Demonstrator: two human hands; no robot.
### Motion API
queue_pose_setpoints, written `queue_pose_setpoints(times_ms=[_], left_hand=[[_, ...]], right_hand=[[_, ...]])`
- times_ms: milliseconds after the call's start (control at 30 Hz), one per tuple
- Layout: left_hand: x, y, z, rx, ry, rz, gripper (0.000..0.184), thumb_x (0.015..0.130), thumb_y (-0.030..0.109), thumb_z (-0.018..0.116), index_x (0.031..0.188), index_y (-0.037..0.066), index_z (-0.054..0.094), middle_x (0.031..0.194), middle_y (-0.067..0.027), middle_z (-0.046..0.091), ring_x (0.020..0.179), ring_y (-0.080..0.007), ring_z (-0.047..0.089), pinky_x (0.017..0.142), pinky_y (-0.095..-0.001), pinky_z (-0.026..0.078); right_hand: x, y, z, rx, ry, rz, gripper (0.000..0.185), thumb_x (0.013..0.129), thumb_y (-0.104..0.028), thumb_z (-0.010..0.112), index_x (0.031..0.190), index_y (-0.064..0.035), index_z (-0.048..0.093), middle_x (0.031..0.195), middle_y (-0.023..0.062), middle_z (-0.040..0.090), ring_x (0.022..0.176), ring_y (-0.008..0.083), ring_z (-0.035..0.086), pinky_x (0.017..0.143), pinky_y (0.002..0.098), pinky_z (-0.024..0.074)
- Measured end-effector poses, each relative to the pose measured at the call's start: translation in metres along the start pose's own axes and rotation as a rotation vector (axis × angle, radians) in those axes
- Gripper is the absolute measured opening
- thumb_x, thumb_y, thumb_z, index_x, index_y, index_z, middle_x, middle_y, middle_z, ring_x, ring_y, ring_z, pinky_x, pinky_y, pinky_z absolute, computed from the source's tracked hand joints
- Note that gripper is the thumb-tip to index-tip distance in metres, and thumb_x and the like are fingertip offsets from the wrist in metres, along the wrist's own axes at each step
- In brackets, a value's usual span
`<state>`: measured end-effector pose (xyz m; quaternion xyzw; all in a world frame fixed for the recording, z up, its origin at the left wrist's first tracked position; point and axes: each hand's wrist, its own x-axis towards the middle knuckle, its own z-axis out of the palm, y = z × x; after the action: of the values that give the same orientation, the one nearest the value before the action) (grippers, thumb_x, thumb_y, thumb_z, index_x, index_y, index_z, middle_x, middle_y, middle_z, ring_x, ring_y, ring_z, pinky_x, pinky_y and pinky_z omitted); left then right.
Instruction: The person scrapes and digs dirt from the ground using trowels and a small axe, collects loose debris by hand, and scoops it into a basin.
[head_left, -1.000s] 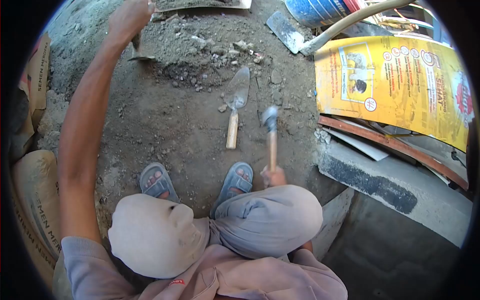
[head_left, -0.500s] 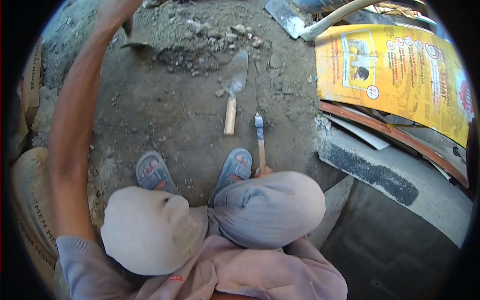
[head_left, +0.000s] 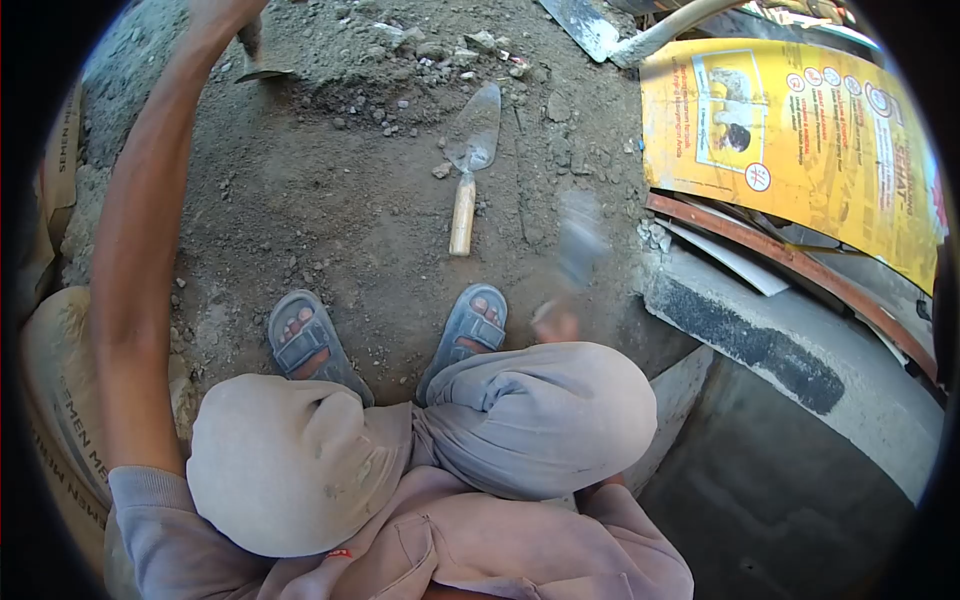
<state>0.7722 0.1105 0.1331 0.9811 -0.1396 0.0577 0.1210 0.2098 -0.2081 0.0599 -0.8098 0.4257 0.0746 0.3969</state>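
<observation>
At the upper left my left hand (head_left: 225,12) is wrapped round a short tool with a thin dark metal blade (head_left: 264,74), whose tip reaches the dirt; the hand is partly cut off by the frame edge. Just past my knee, my right hand (head_left: 557,324) grips a hammer (head_left: 580,240), smeared by motion, its head over the ground. Between my hands a trowel (head_left: 463,212) with a pale wooden handle lies flat on the soil, blade pointing away from me. My sandalled feet are planted below it.
Loose soil and rubble (head_left: 430,50) rise at the top. Cement bags (head_left: 65,390) stand at left. To the right are a yellow printed sheet (head_left: 800,150), a concrete ledge (head_left: 750,340) and a recessed grey pit (head_left: 780,490). A shovel blade (head_left: 580,28) lies at upper right.
The hammer has swung rightward and blurred, and my right hand has come further out from behind the knee. My left hand's tool has shifted slightly upward in view.
</observation>
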Motion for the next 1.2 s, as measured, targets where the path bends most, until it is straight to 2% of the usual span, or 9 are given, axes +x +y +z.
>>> queue_pose_setpoints(times_ms=[33, 100, 333, 533, 600, 700, 767, 900, 1200], left_hand=[[-0.003, 0.002, -0.002, 0.001, -0.005, 0.005, 0.038, 0.091, 0.033, 0.049, 0.085, 0.000, 0.068, 0.080, -0.0241, 0.066, 0.078, -0.0409, 0.064, 0.073, -0.0499, 0.049], [0.000, 0.003, -0.006, -0.008, -0.050, -0.021, 0.037, 0.090, 0.031, 0.051, 0.084, -0.001, 0.068, 0.078, -0.0241, 0.065, 0.078, -0.0412, 0.064, 0.073, -0.0497, 0.049], [-0.021, 0.009, -0.009, -0.053, 0.034, -0.056, 0.038, 0.092, 0.034, 0.050, 0.096, 0.000, 0.067, 0.091, -0.0221, 0.067, 0.085, -0.0389, 0.065, 0.075, -0.0504, 0.050], [-0.011, 0.008, -0.007, -0.045, -0.066, -0.076, 0.037, 0.092, 0.034, 0.049, 0.092, 0.002, 0.067, 0.088, -0.0215, 0.067, 0.084, -0.0395, 0.065, 0.076, -0.0509, 0.050], [-0.009, 0.009, -0.006, -0.045, -0.073, -0.067, 0.037, 0.092, 0.033, 0.050, 0.090, 0.001, 0.068, 0.087, -0.0226, 0.067, 0.083, -0.0396, 0.065, 0.075, -0.0507, 0.050], [-0.013, 0.010, -0.009, -0.052, -0.075, -0.028, 0.036, 0.091, 0.032, 0.050, 0.087, 0.001, 0.068, 0.085, -0.0239, 0.066, 0.080, -0.0394, 0.065, 0.073, -0.0504, 0.050], [-0.018, 0.007, -0.012, -0.054, -0.068, -0.002, 0.036, 0.090, 0.032, 0.050, 0.086, 0.001, 0.068, 0.083, -0.0242, 0.066, 0.079, -0.0392, 0.065, 0.071, -0.0503, 0.050], [-0.035, 0.019, -0.036, -0.033, 0.042, -0.023, 0.035, 0.091, 0.031, 0.050, 0.085, 0.000, 0.067, 0.080, -0.0229, 0.066, 0.075, -0.0388, 0.065, 0.069, -0.0505, 0.051], [-0.016, 0.003, -0.002, 0.002, 0.018, 0.039, 0.034, 0.091, 0.032, 0.051, 0.088, 0.003, 0.068, 0.077, -0.0218, 0.066, 0.076, -0.0379, 0.066, 0.071, -0.0497, 0.051]], right_hand=[[-0.003, 0.029, 0.019, -0.197, -0.205, 0.334, 0.027, 0.066, -0.015, 0.072, 0.089, -0.0043, 0.063, 0.074, 0.0115, 0.064, 0.071, 0.0242, 0.065, 0.067, 0.0405, 0.0508], [-0.004, 0.057, 0.043, -0.452, 0.013, 0.313, 0.023, 0.070, -0.013, 0.068, 0.091, -0.0054, 0.067, 0.084, 0.0207, 0.068, 0.085, 0.0422, 0.066, 0.075, 0.0476, 0.0520], [0.053, -0.032, -0.100, -0.889, -0.070, 0.139, 0.027, 0.070, -0.010, 0.063, 0.096, -0.0041, 0.064, 0.089, 0.0246, 0.066, 0.089, 0.0429, 0.064, 0.075, 0.0483, 0.0495], [0.002, -0.130, -0.090, -0.526, -0.081, -0.166, 0.017, 0.076, -0.011, 0.067, 0.088, -0.0017, 0.058, 0.078, 0.0209, 0.064, 0.072, 0.0336, 0.063, 0.069, 0.0410, 0.0479], [-0.011, -0.139, -0.057, 0.052, 0.117, -0.393, 0.018, 0.075, -0.010, 0.069, 0.087, -0.0018, 0.058, 0.075, 0.0169, 0.061, 0.071, 0.0286, 0.059, 0.070, 0.0374, 0.0469], [0.029, -0.050, -0.014, 0.085, 0.259, -0.513, 0.017, 0.072, 0.001, 0.067, 0.084, -0.0078, 0.058, 0.072, 0.0058, 0.057, 0.070, 0.0171, 0.056, 0.066, 0.0329, 0.0454], [0.056, 0.017, 0.000, -0.250, -0.092, -0.054, 0.016, 0.075, -0.005, 0.069, 0.087, -0.0048, 0.059, 0.076, 0.0095, 0.060, 0.073, 0.0190, 0.058, 0.068, 0.0339, 0.0467], [0.099, 0.020, -0.004, -0.734, 0.057, 0.032, 0.023, 0.076, -0.013, 0.070, 0.093, 0.0001, 0.060, 0.080, 0.0134, 0.064, 0.076, 0.0210, 0.061, 0.071, 0.0355, 0.0486], [0.006, -0.137, -0.057, 0.074, 0.113, -0.187, 0.024, 0.086, -0.017, 0.067, 0.099, 0.0007, 0.058, 0.074, 0.0064, 0.060, 0.068, 0.0185, 0.059, 0.065, 0.0304, 0.0480]])
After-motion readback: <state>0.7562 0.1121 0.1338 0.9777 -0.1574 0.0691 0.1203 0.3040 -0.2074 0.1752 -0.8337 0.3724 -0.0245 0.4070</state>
